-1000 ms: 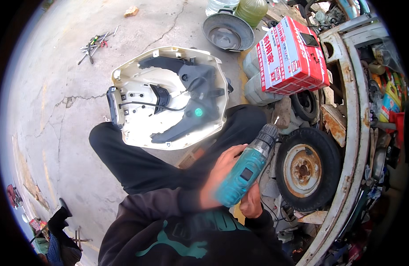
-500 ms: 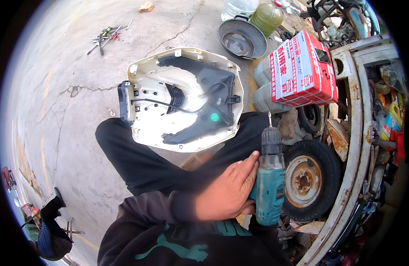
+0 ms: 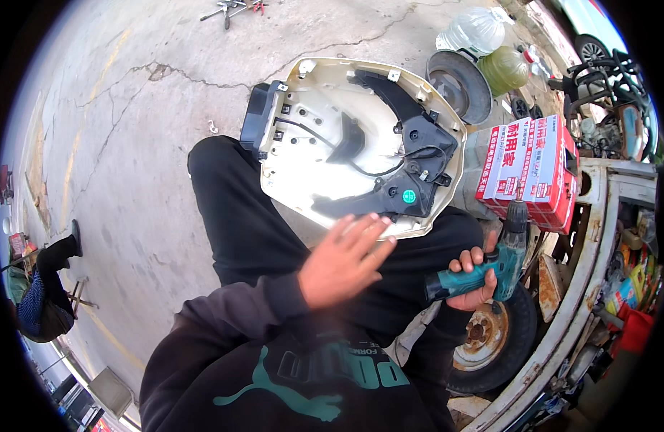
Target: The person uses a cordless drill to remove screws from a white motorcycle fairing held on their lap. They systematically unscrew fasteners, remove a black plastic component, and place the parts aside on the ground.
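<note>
My left hand (image 3: 350,261) is open, its fingers spread and slightly blurred over the near edge of a cream plastic body panel (image 3: 296,155). Whether the fingertips touch the panel I cannot tell. The panel lies hollow side up by my legs, with black plastic trim (image 3: 427,138), a black cable (image 3: 358,170) and a round green sticker (image 3: 409,196) inside. On the right, my right hand (image 3: 470,298) is wrapped round the grip of a teal cordless drill (image 3: 514,248). The drill's black chuck (image 3: 517,214) points away from me, in front of a red and white carton.
The red and white carton (image 3: 519,162) stands at the right, near a rusty-rimmed wheel (image 3: 483,331) and a metal frame (image 3: 587,281). Beyond are a metal basin (image 3: 458,86) and large plastic bottles (image 3: 504,68). Tools (image 3: 231,10) lie on the cracked concrete (image 3: 181,108). Another person (image 3: 47,295) sits far left.
My left hand has left the drill's side and reached forward to the panel's near edge. The drill now shows farther right, its grip in my right hand. The whole view has shifted.
</note>
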Demonstrator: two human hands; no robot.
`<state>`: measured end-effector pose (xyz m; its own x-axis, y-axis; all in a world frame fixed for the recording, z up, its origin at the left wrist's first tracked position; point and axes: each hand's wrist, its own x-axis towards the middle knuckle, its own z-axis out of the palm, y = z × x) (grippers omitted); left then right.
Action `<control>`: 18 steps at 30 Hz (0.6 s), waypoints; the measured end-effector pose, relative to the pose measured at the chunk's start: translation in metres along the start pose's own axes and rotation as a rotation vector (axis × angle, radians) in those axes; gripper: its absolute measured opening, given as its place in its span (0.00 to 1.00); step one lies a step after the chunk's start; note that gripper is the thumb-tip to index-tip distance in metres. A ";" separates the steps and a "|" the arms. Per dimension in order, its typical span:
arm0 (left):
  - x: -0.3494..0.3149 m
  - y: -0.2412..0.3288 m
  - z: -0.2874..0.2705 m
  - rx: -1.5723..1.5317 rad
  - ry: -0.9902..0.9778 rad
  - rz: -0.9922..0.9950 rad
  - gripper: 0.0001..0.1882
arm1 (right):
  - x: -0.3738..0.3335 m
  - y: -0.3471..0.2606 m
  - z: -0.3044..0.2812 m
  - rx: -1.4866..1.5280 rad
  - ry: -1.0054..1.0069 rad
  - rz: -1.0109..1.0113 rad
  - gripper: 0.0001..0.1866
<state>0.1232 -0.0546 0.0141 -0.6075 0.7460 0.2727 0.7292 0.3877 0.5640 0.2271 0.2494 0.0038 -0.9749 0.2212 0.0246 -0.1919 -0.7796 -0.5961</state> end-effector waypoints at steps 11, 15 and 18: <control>-0.019 -0.107 -0.001 0.323 0.067 0.068 0.22 | 0.024 0.010 -0.054 0.062 -0.167 0.009 0.40; -0.003 -0.113 -0.019 0.269 -0.005 0.081 0.23 | 0.019 0.007 -0.058 0.125 -0.197 0.051 0.41; 0.015 -0.119 -0.033 0.243 -0.028 0.104 0.20 | 0.019 0.008 -0.059 0.226 -0.192 0.033 0.40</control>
<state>0.0165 -0.1072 -0.0236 -0.5185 0.8023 0.2957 0.8437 0.4239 0.3293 0.2142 0.2819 -0.0477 -0.9803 0.0956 0.1730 -0.1594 -0.9000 -0.4056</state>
